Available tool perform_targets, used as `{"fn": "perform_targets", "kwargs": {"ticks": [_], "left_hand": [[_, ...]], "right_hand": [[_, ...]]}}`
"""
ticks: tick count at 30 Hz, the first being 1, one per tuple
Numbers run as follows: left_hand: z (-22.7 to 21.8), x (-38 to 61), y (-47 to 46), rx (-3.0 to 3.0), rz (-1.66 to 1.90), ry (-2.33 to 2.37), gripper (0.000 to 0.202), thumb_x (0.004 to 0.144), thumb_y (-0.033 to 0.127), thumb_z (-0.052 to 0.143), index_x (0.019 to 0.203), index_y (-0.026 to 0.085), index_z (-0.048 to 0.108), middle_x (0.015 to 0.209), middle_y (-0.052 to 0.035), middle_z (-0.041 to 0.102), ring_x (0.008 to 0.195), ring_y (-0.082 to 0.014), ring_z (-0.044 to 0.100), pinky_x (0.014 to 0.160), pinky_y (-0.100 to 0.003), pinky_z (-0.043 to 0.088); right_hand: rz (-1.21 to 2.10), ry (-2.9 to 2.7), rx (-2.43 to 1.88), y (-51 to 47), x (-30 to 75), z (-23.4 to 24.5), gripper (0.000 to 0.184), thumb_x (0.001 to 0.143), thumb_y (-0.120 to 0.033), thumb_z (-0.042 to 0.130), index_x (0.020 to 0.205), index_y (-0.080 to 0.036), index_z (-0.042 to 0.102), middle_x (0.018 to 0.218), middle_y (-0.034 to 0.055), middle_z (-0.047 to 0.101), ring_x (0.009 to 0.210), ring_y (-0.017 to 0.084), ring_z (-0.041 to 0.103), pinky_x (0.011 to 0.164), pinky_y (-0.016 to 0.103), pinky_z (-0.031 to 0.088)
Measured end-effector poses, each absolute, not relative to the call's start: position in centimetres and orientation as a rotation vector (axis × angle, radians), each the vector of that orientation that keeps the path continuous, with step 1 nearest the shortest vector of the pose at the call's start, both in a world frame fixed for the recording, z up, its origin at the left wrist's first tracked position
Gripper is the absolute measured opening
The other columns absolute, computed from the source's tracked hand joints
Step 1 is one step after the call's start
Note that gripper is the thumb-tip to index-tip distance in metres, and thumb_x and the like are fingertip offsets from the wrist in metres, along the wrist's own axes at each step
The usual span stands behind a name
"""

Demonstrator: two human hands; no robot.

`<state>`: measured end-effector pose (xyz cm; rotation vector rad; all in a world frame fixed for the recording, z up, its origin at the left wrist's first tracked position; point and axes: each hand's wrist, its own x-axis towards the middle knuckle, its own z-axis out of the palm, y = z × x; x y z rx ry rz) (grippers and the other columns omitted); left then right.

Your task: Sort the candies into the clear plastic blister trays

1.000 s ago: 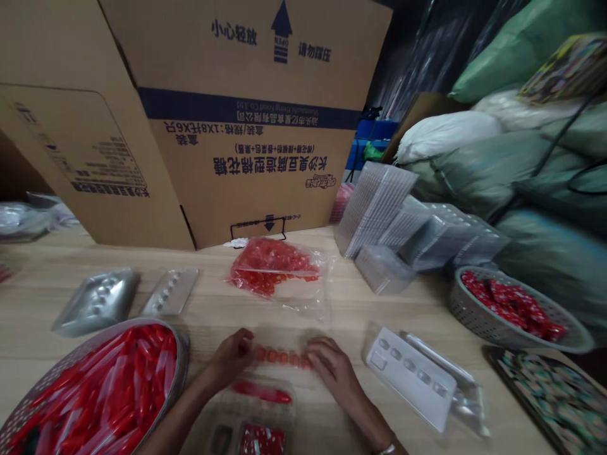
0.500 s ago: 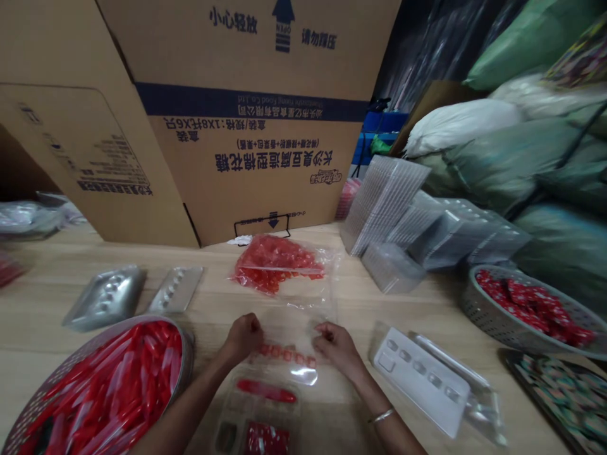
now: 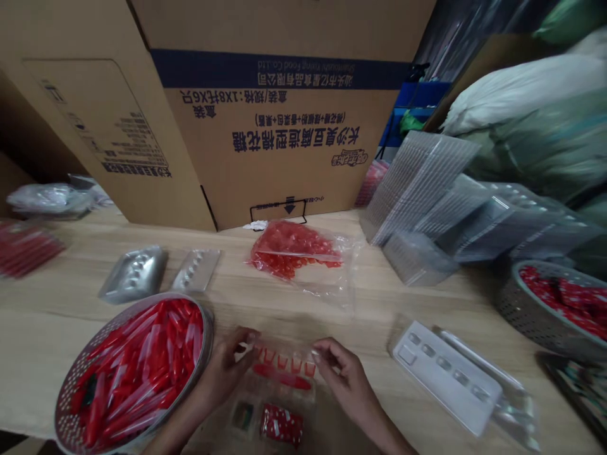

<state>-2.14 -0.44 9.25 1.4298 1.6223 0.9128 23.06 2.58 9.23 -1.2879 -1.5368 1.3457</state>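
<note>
Both hands met at the near middle of the pale wooden table [image 3: 57,316], over a clear plastic blister tray [image 3: 277,395]. The left hand [image 3: 226,370] had its fingers curled narrowly onto the left end of a row of small red pieces [image 3: 283,363] at the tray's far edge, and the right hand [image 3: 342,374] pinched the row's right end between thumb and fingertips. Just nearer than the row, a long red tube [image 3: 282,379] lay in a tray slot, and nearer still sat a small red printed packet [image 3: 282,424] beside a dark greenish piece [image 3: 244,414].

To the left, touching the left wrist, stood a round perforated metal basin [image 3: 66,411] heaped with red tubes. Farther off lay two silvery moulded trays [image 3: 135,275]. Beyond the hands rested a clear plastic bag of red pieces [image 3: 294,249], with a big brown cardboard box [image 3: 265,114] printed in blue behind it. On the right lay a white moulded tray [image 3: 446,376], stacks of clear blister trays [image 3: 417,183], and a grey woven basket [image 3: 531,316] of red packets at the far right.
</note>
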Motion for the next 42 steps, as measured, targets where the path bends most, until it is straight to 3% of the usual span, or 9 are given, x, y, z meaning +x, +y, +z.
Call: {"fn": "perform_targets", "kwargs": {"ticks": [4,8,12,15,18,22,28,37,42], "left_hand": [[5.3,-1.8,-3.0,1.568,0.913,1.677,0.072,0.075,0.033,0.064,0.14,0.018,0.038,0.14,-0.0178,0.051,0.128,-0.0325,0.048,0.103,-0.05,0.041],[2.7,-0.8,-4.0,1.705,0.941,1.747,0.061,0.081,0.03,0.058,0.138,0.018,0.042,0.132,-0.0166,0.058,0.124,-0.0327,0.051,0.105,-0.054,0.04],[2.7,-0.1,-4.1,1.472,1.064,1.753,0.068,0.081,0.043,0.061,0.14,0.019,0.038,0.141,-0.0162,0.05,0.132,-0.0334,0.042,0.111,-0.056,0.032],[3.1,-0.3,-4.5,1.061,1.241,1.655,0.064,0.087,0.059,0.046,0.141,0.025,0.038,0.145,-0.0111,0.048,0.137,-0.0307,0.037,0.113,-0.053,0.031],[3.2,-1.0,-5.3,0.937,1.258,1.555,0.065,0.086,0.067,0.038,0.133,0.024,0.05,0.137,-0.01,0.057,0.132,-0.031,0.045,0.111,-0.052,0.036],[3.0,-1.7,-6.2,1.46,1.066,1.607,0.047,0.084,0.043,0.06,0.127,0.027,0.058,0.134,-0.0076,0.06,0.126,-0.0288,0.053,0.108,-0.046,0.042],[1.2,-1.5,-5.3,1.88,1.007,1.686,0.043,0.084,0.032,0.061,0.127,0.027,0.059,0.125,-0.0096,0.066,0.114,-0.0272,0.062,0.095,-0.041,0.054],[1.4,-0.3,-5.8,1.552,1.117,1.617,0.06,0.082,0.036,0.063,0.138,0.024,0.046,0.136,-0.0151,0.056,0.126,-0.031,0.052,0.104,-0.05,0.044],[6.6,0.5,-7.0,0.722,1.284,1.253,0.074,0.067,0.057,0.075,0.128,0.025,0.05,0.11,-0.0089,0.071,0.089,-0.0256,0.07,0.08,-0.039,0.057]], "right_hand": [[1.461,-1.315,-1.286,4.2,22.9,7.5,0.053,0.068,-0.071,0.066,0.078,-0.019,0.066,0.07,0.0029,0.065,0.068,0.018,0.058,0.064,0.029,0.046],[1.538,-1.197,-1.299,6.5,23.1,5.9,0.064,0.058,-0.077,0.067,0.082,-0.018,0.063,0.071,0.0065,0.07,0.062,0.021,0.063,0.056,0.032,0.05],[1.449,-1.207,-1.275,6.2,23.9,6.9,0.055,0.073,-0.072,0.061,0.089,-0.019,0.063,0.079,0.0076,0.071,0.072,0.022,0.067,0.064,0.033,0.054],[1.156,-1.618,-1.098,3.5,25.0,8.3,0.033,0.095,-0.048,0.047,0.098,-0.02,0.064,0.09,0.0083,0.072,0.084,0.02,0.068,0.074,0.03,0.055],[0.671,-2.287,-0.659,0.4,25.9,8.0,0.024,0.099,-0.027,0.042,0.113,-0.023,0.062,0.109,0.0073,0.071,0.1,0.018,0.066,0.085,0.029,0.054],[0.278,-2.671,-0.541,-1.5,26.2,5.6,0.024,0.095,-0.029,0.054,0.117,-0.024,0.06,0.119,0.0055,0.069,0.104,0.019,0.066,0.088,0.029,0.055],[0.355,-2.722,-0.781,-0.8,24.7,3.4,0.01,0.086,-0.031,0.066,0.092,-0.023,0.067,0.143,0.0092,0.05,0.131,0.032,0.046,0.102,0.045,0.046],[0.519,-2.682,-0.891,1.1,22.7,2.6,0.055,0.082,-0.035,0.067,0.133,-0.024,0.05,0.126,0.0115,0.062,0.11,0.03,0.06,0.093,0.041,0.051],[0.552,-2.544,-0.811,0.7,22.4,1.6,0.061,0.081,-0.05,0.067,0.136,-0.03,0.048,0.128,0.0115,0.06,0.112,0.031,0.06,0.091,0.041,0.053]]}}
